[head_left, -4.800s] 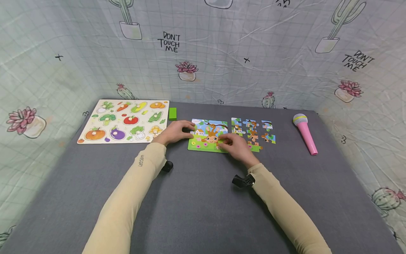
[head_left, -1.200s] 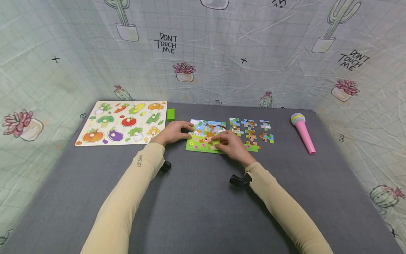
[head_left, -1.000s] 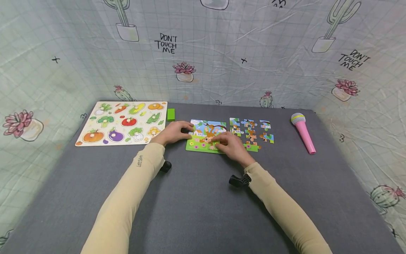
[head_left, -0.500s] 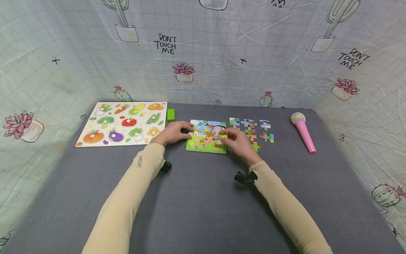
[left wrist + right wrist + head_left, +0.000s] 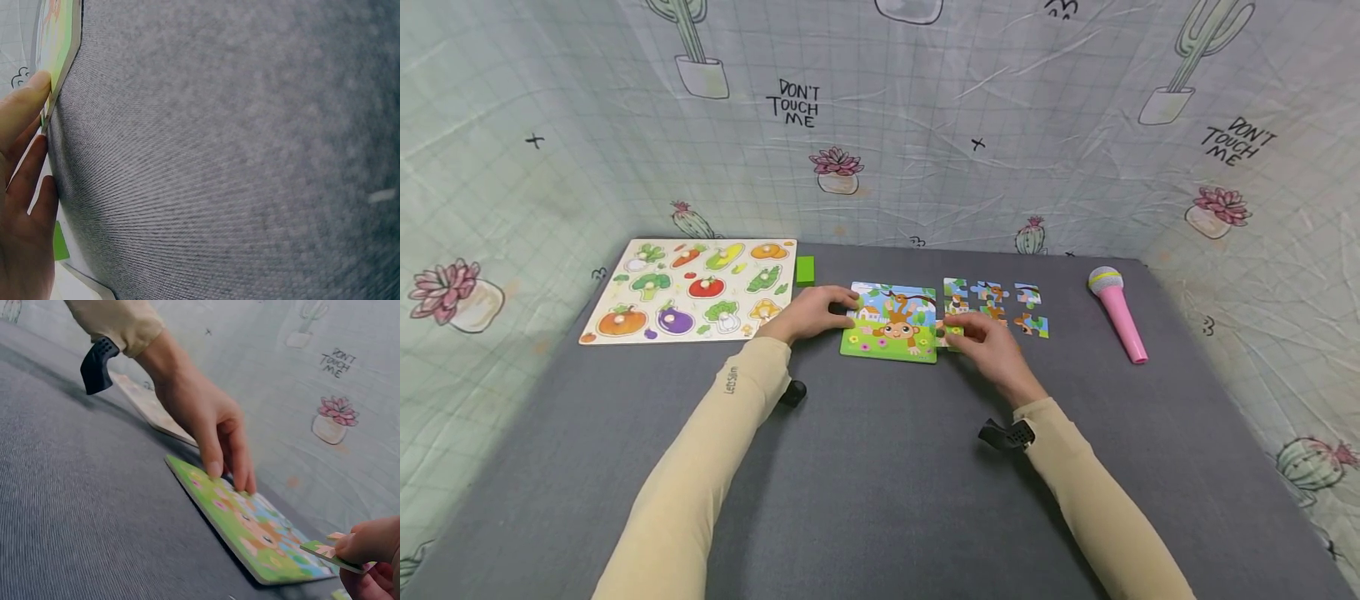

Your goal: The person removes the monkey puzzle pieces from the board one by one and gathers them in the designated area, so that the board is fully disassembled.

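Note:
In the head view my left hand (image 5: pixel 808 314) rests its thumb and fingertips along the left edge of a puzzle board (image 5: pixel 887 354) with a hanging monkey picture. The left wrist view shows that thumb on the board's edge (image 5: pixel 65 56), fingers spread behind it. Just right of the board, my right hand (image 5: pixel 992 346) pinches a green jigsaw piece (image 5: pixel 954 332) between thumb and fingers. In the right wrist view that piece (image 5: pixel 322 551) is held up, tilted, clear of the table. Other jigsaw pieces (image 5: pixel 1032 325) lie to the right, some partly hidden by the right hand.
A vegetable peg board (image 5: pixel 745 287) lies at the left, with a green block (image 5: pixel 805 270) beside its far right corner. A pink toy microphone (image 5: pixel 1124 325) lies at the right. A printed cloth (image 5: pixel 910 125) stands behind the grey tabletop (image 5: pixel 865 483).
My right hand has moved right, off the monkey board, carrying the jigsaw piece. The monkey's face, partly covered about a second ago, shows again. My left hand has stayed at the board's edge.

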Action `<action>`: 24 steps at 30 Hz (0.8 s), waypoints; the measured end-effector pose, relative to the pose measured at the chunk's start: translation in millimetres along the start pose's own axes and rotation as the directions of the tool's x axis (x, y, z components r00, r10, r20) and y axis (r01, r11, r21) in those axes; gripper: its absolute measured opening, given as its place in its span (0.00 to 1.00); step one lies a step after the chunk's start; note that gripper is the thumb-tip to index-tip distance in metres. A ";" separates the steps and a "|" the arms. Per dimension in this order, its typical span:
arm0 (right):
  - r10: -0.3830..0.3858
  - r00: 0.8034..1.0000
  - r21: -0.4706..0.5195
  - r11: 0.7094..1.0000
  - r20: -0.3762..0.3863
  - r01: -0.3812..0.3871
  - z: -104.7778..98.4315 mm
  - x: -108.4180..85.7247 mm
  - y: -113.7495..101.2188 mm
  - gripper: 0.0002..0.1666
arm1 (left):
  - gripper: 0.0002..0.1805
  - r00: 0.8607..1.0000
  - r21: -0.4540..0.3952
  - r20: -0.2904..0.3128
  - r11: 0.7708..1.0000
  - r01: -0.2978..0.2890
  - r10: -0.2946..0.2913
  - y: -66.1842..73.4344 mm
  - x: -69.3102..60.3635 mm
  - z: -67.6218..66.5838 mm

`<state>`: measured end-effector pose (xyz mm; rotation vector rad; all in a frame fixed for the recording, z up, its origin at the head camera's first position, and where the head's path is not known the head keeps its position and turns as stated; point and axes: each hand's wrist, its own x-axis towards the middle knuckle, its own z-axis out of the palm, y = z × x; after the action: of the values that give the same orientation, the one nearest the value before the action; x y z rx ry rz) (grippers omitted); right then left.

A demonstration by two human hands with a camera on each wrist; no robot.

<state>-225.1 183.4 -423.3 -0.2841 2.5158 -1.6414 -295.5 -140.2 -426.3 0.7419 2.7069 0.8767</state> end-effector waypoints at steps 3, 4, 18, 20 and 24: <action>-0.007 1.000 -0.024 1.000 -0.011 0.006 -9.4 -4.0 4.2 0.21 | 0.21 1.000 0.001 0.001 1.000 0.003 -0.003 0.8 -0.7 -0.7; -0.006 1.000 -0.031 1.000 -0.017 0.006 -13.0 -5.2 5.2 0.21 | 0.21 1.000 0.000 0.001 1.000 0.004 -0.004 1.0 -1.0 -0.8; 0.077 0.996 -0.142 0.986 -0.045 -0.083 -74.4 -23.9 23.5 0.23 | 0.21 1.000 -0.001 0.002 1.000 0.008 -0.008 1.7 -0.7 -1.5; 0.104 0.994 -0.152 0.982 -0.047 -0.110 -85.2 -27.1 27.0 0.23 | 0.21 1.000 -0.004 0.003 1.000 0.007 -0.007 1.7 -0.5 -1.4; 0.164 0.986 -0.174 0.971 -0.029 -0.166 -104.7 -33.6 31.0 0.25 | 0.21 1.000 -0.006 0.005 1.000 0.009 -0.009 0.9 0.9 -0.5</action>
<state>-216.6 296.5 -409.5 -0.0761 2.6191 -1.3685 -296.1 -139.3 -425.4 0.7293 2.7004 0.8795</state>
